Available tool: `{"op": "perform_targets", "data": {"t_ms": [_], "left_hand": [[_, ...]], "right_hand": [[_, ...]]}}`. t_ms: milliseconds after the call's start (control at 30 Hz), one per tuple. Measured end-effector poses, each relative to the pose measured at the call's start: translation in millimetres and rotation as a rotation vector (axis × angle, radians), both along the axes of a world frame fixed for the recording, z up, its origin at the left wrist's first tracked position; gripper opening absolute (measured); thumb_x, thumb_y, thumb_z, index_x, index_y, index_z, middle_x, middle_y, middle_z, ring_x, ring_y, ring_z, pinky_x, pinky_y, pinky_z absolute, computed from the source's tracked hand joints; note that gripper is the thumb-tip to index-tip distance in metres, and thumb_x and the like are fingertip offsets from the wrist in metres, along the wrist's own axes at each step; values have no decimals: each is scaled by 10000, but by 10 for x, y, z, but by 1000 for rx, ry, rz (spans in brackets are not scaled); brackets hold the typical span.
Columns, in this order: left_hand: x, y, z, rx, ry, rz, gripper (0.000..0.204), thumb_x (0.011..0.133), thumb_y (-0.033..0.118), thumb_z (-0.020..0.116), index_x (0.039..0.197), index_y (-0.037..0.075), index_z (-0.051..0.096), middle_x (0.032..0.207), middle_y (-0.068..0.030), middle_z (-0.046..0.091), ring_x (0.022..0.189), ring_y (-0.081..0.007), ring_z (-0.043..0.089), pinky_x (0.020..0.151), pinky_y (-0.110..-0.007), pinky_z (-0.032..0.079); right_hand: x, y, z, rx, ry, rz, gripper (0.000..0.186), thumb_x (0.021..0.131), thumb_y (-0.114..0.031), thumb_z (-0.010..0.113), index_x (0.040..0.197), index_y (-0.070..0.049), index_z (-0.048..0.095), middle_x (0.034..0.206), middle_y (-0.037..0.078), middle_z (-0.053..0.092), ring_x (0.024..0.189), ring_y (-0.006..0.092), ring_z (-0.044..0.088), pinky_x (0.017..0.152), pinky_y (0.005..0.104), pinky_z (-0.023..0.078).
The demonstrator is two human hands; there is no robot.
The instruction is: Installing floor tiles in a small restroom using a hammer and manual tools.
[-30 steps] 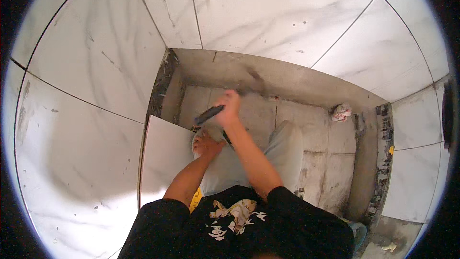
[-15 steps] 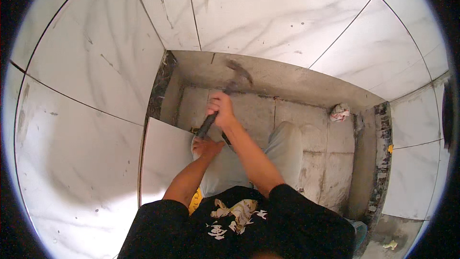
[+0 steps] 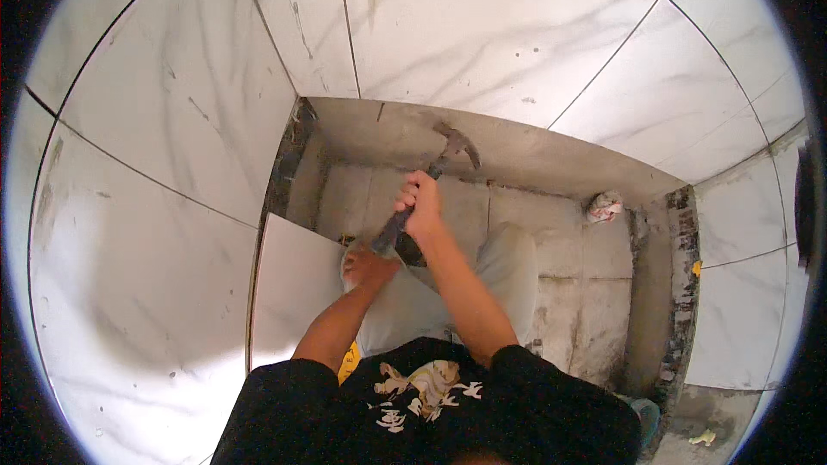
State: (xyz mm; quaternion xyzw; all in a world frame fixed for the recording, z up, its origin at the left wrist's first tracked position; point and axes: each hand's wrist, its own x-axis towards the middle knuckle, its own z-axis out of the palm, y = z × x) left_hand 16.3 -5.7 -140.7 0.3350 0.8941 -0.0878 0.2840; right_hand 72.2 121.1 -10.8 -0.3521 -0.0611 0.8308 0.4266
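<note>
A claw hammer (image 3: 459, 146) is in my right hand (image 3: 419, 204), whose fingers wrap round its dark handle. The metal head points up and away, raised over the grey floor; the handle's butt end comes down close to my left hand (image 3: 370, 269). That left hand is low beside my knee, at the right edge of a white tile panel (image 3: 297, 280). Its fingers are curled and partly hidden, so I cannot make out what they hold. A dark round-ended thing (image 3: 408, 248) shows just right of the left hand, between my legs.
I am down in a recessed grey tiled floor (image 3: 564, 245) with a raised cement edge (image 3: 396, 125). White marbled wall tiles (image 3: 164, 207) rise at left and ahead. A crumpled red-and-white wrapper (image 3: 605, 206) lies at the far right corner. Something yellow (image 3: 348, 363) shows beside my left arm.
The hammer and my right hand have shifted slightly right and nearer; the blurred head is now sharper. My left hand stays almost in place, and the view has tilted a little.
</note>
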Motion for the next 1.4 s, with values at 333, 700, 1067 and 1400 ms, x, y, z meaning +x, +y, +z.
{"op": "perform_targets", "data": {"t_ms": [333, 700, 1067, 1400], "left_hand": [[-558, 394, -258, 442, -222, -360, 684, 813, 468, 534, 1314, 26, 391, 1361, -219, 364, 1258, -368, 348, 1002, -474, 325], [-1496, 3248, -160, 515, 451, -1094, 320, 845, 218, 454, 1080, 42, 579, 1037, -204, 606, 917, -354, 599, 809, -488, 460], [-1342, 3484, -301, 542, 259, -627, 459, 826, 188, 512, 1280, 127, 478, 1134, -162, 583, 1023, -329, 574, 826, -455, 475], [-403, 595, 532, 591, -550, 80, 635, 830, 417, 526, 1367, 127, 348, 1359, -174, 350, 1215, -351, 374, 983, -498, 326]], "right_hand": [[1179, -330, -400, 115, -460, 401, 220, 845, -160, 528, 649, -124, 435, 480, -37, 381, 398, 87, 368, 364, 250, 303], [1856, -1202, -1512, 239, -571, 581, 199, 855, -212, 530, 851, -22, 587, 584, 22, 485, 486, 165, 477, 482, 318, 443], [1868, -1212, -1421, 448, -694, 607, 240, 854, -261, 545, 770, -43, 596, 580, 49, 494, 538, 170, 493, 537, 326, 443], [1859, -1289, -1660, 325, -632, 623, 227, 897, -242, 486, 800, -54, 571, 642, 29, 529, 540, 150, 503, 493, 301, 437]]}}
